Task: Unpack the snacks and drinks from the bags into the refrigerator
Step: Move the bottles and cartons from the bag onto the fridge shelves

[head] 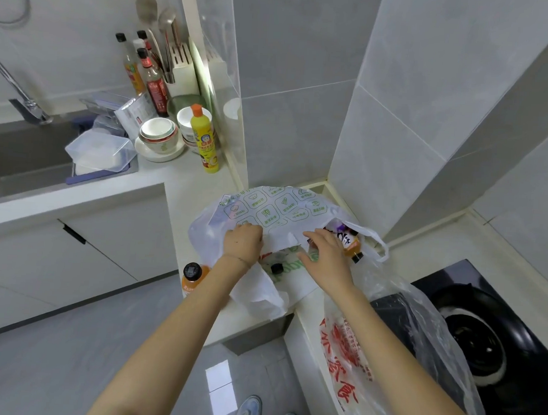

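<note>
Location. The white bag [266, 207], green-printed, lies slumped on the counter [185, 183] at centre frame, mouth towards the person. A clear bag [387, 324] with red print hangs over the counter edge at lower right, partly across the stove [482, 329]. No refrigerator is in view.

Contents. An amber bottle [348, 243] lies at the bag's mouth, right of centre, its black cap pointing to lower right. A second black cap [277, 267] shows through the film below centre; the body of that item cannot be made out. An orange bottle [192, 276] stands outside the bag, at the counter edge just left of it.

Hands. The left hand [244, 240] is knuckles-up with fingers curled into the white bag's film, gripping it at the left side of the mouth. The right hand [325, 257] reaches into the mouth with fingers spread and fairly straight, just beside the amber bottle; it grasps nothing visible.

Handling, as judged. The film is thin, limp and slippery and will give no support, so one side should be held back while the other hand lifts. The bottles look full, hence moderately heavy, rigid and smooth. Take each round the body below the shoulder, not by the cap. A bottle lying loose is liable to roll towards the counter edge.
</note>
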A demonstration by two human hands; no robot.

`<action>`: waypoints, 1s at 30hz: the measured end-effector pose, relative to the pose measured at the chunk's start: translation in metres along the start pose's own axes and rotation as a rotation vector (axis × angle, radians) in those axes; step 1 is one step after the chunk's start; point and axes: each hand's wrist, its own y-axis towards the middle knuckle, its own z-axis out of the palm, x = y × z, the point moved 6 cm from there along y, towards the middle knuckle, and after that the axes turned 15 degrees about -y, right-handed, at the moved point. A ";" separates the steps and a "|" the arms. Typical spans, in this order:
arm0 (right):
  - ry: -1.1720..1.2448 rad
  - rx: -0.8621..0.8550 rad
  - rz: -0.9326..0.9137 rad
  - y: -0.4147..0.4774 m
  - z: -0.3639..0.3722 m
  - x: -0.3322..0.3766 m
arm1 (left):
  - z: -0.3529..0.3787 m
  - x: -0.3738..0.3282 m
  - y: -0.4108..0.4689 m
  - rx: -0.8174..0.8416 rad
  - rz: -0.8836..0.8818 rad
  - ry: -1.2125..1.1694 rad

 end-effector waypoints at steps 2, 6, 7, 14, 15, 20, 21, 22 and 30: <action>0.012 0.038 -0.019 0.005 0.005 0.003 | -0.004 0.001 0.000 -0.039 0.006 -0.002; 0.038 0.072 -0.069 0.015 0.014 0.012 | -0.018 0.001 -0.005 -0.096 0.050 -0.065; 0.041 0.081 -0.076 0.018 0.016 0.013 | -0.021 0.001 -0.007 -0.099 0.072 -0.099; 0.118 0.074 -0.042 0.020 0.032 0.013 | -0.008 0.006 -0.021 0.074 0.088 -0.114; 0.140 0.059 -0.023 0.019 0.034 0.012 | -0.006 0.007 -0.023 0.084 0.083 -0.085; 0.161 0.042 0.001 0.015 0.042 0.013 | 0.005 0.010 -0.033 0.063 0.121 0.137; 0.139 0.047 -0.013 0.015 0.045 0.015 | 0.007 0.011 -0.034 0.065 0.124 0.167; 0.112 0.060 -0.027 0.015 0.049 0.015 | 0.010 0.012 -0.034 0.065 0.124 0.189; -0.111 0.294 0.145 0.011 0.092 0.001 | 0.024 0.014 -0.034 -0.046 0.052 0.046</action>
